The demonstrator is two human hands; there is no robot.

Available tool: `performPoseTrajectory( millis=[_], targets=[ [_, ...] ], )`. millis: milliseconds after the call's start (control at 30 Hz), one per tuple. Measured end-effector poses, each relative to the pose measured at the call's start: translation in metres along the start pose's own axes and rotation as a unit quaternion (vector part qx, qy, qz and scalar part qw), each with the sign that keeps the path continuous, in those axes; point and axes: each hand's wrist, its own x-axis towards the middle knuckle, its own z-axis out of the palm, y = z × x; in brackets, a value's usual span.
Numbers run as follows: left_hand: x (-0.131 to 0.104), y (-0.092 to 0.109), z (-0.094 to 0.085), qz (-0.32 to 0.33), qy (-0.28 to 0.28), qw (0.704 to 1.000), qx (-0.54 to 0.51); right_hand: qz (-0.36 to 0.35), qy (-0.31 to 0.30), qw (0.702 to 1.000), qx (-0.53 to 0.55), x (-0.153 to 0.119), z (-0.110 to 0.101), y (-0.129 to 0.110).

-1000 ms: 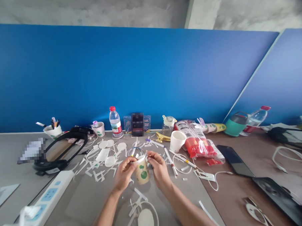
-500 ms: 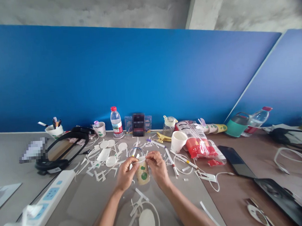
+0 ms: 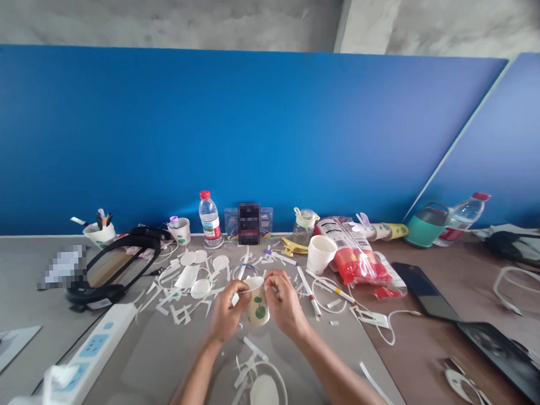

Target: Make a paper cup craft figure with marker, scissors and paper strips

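A paper cup (image 3: 258, 309) with green leaf prints is held upright at its rim between both hands, above the grey table. My left hand (image 3: 230, 309) pinches the rim's left side with thumb and fingers. On the opposite side, my right hand (image 3: 283, 300) has its fingertips closed on the rim. Below the cup lie a cut-out paper disc (image 3: 264, 396), a white ring around it and paper strips. More paper scraps (image 3: 180, 314) and discs are scattered beyond my left hand.
A white cup (image 3: 320, 255), a yellow clip (image 3: 294, 247), markers and a red snack bag (image 3: 359, 261) lie right of centre. A water bottle (image 3: 210, 223) stands at the back. A power strip (image 3: 91, 353) is left; phones (image 3: 423, 290) lie right.
The cup's rim has tilted slightly toward the camera, so more of its opening shows. Both hands still hold it. The whole view has shifted slightly.
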Motion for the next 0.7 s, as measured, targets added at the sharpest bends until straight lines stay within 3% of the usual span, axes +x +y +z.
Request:
performPoseTrajectory(
  millis=[467, 600, 700],
  targets=[
    [-0.002, 0.010, 0.002, 0.032, -0.030, 0.999, -0.004, 0.171, -0.026, 0.976, 0.130, 0.008, -0.001, 0.005],
    [-0.002, 0.010, 0.002, 0.027, -0.035, 0.999, -0.011, 0.227, -0.033, 0.951, 0.205, 0.006, 0.004, 0.008],
    [-0.001, 0.010, 0.002, 0.028, -0.039, 0.999, -0.020, 0.279, -0.009, 0.915, 0.291, 0.007, 0.007, 0.007]
  ],
)
